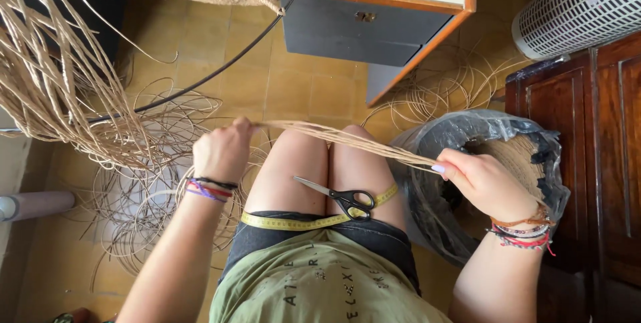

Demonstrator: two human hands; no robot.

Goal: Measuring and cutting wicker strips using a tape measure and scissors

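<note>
Cane strands [347, 137] being gripped taut above scissors [337, 197]: left hand [222, 152] clenched, right hand [486, 183] pinching, keeping them straight.

Tiled floor [294, 89] strewn with loose reed coils [143, 196]

Rattan strands [347, 139] between left hand [222, 152], right hand [484, 183]

A grey-black plastic bag [427, 142] wraps a woven roll beside the right knee. No labels, signs or screens show.
</note>
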